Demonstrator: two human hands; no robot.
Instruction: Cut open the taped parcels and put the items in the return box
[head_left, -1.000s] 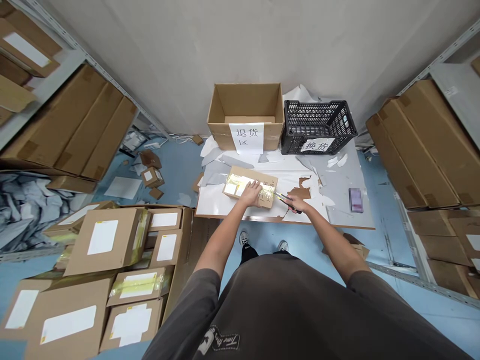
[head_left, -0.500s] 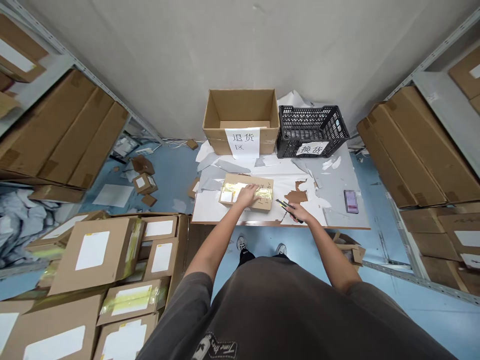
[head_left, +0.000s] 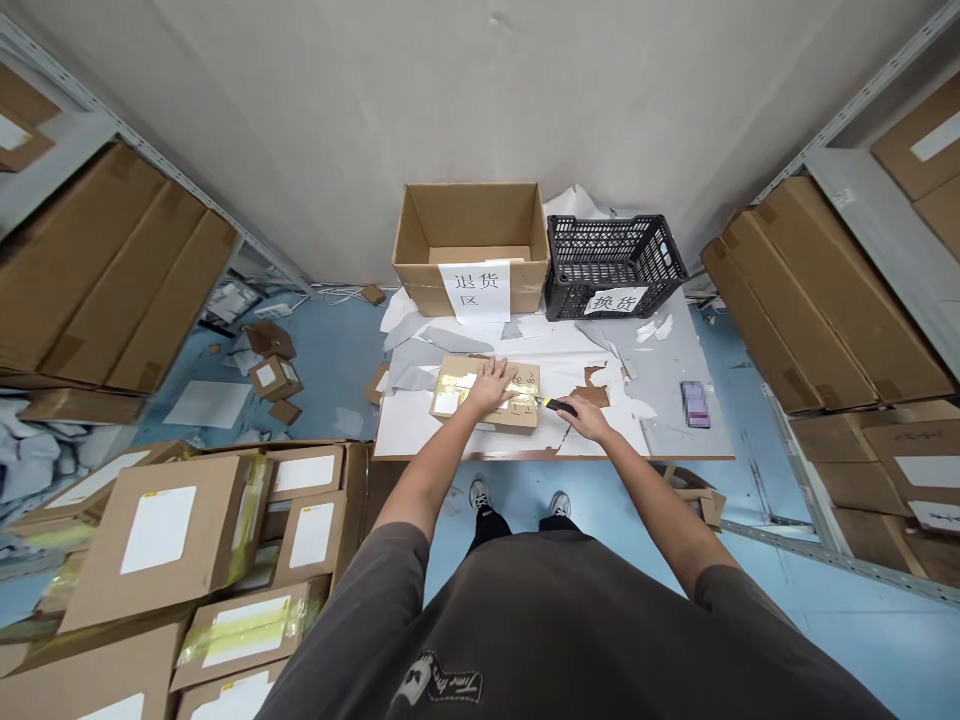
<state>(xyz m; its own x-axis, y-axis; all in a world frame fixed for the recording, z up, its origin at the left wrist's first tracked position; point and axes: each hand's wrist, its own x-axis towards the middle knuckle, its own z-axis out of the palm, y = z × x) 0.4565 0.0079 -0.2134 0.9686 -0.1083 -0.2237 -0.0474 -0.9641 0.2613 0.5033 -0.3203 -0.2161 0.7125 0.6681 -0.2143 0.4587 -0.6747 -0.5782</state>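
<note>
A small cardboard box lies on the table, with yellowish clear tape along its top and handwriting near its right end. My left hand rests flat on top of it, fingers spread. In my right hand is a black and yellow utility knife, gripped by its handle. The knife's front end points left and meets the right end of the box at the tape line. Whether the blade has entered the tape is too small to tell.
Behind stand a large open carton with a paper sign and a black plastic crate. Torn paper covers much of the table. A phone lies at right. Taped boxes are piled at left; shelves with cartons flank both sides.
My right hand has brought the utility knife left and turned it, so its front end now reaches the box's right edge. My left hand has flattened on the box top.
</note>
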